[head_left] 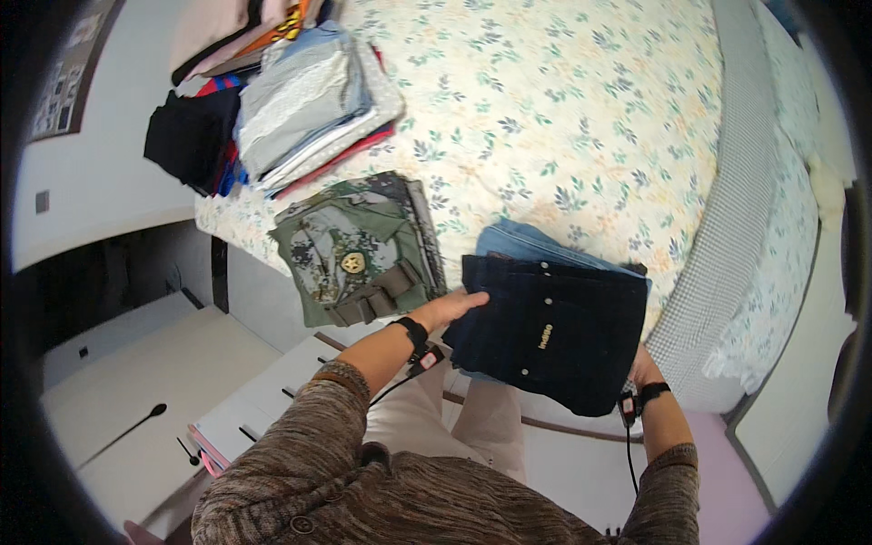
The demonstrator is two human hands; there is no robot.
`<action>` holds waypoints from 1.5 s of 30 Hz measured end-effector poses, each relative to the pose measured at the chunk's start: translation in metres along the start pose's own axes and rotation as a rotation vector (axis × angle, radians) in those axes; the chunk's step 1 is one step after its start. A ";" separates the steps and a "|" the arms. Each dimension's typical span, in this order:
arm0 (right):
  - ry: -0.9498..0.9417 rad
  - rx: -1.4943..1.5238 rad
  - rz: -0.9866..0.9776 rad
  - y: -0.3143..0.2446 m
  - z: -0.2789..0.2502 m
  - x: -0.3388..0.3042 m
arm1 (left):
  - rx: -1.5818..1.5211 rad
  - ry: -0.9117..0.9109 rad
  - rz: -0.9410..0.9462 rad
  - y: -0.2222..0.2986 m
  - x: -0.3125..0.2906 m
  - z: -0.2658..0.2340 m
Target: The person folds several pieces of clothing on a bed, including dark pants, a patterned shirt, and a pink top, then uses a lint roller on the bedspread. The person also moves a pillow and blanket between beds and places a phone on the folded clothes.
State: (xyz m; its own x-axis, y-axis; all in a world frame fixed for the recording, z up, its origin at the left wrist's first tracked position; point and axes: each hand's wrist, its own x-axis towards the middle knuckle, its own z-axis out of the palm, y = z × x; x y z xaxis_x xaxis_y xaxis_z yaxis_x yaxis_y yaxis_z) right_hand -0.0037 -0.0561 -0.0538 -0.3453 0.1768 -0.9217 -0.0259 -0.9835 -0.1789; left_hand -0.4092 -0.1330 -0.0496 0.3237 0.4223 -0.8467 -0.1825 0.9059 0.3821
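A folded dark navy garment (581,327) with a column of small metal snaps lies over a stack of folded blue jeans (522,240) at the bed's near edge. My left hand (456,307) grips its left edge, thumb on top and the other fingers mostly hidden. At the lower right edge my right hand (644,367) holds the same garment; the cloth covers most of its fingers. Left of this stack, close to my left hand, lies a folded camouflage garment (350,241) with a gold emblem and a strap.
Stacked light folded clothes (304,104) and a folded black garment (186,136) sit at the far left of the floral bedsheet (563,118). A grey checked cloth (727,209) edges the right side. A white drawer unit (263,400) stands at lower left.
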 end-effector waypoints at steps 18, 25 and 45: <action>-0.154 0.044 -0.033 -0.121 0.110 -0.062 | -0.168 -0.065 0.342 0.116 -0.080 -0.028; -0.214 -0.213 -0.356 -0.234 0.191 -0.017 | 0.007 0.094 0.366 0.230 -0.067 -0.122; 0.393 -1.088 -0.947 -0.224 0.278 0.064 | 0.455 0.830 0.776 0.217 -0.008 -0.134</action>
State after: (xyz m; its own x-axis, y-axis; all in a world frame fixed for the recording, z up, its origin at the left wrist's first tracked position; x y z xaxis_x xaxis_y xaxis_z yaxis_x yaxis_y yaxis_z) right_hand -0.2813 0.1650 0.0228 -0.3279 0.8889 -0.3200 0.6646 -0.0237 -0.7468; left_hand -0.5761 0.0561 -0.0091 -0.4470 0.8582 -0.2525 0.3313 0.4210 0.8444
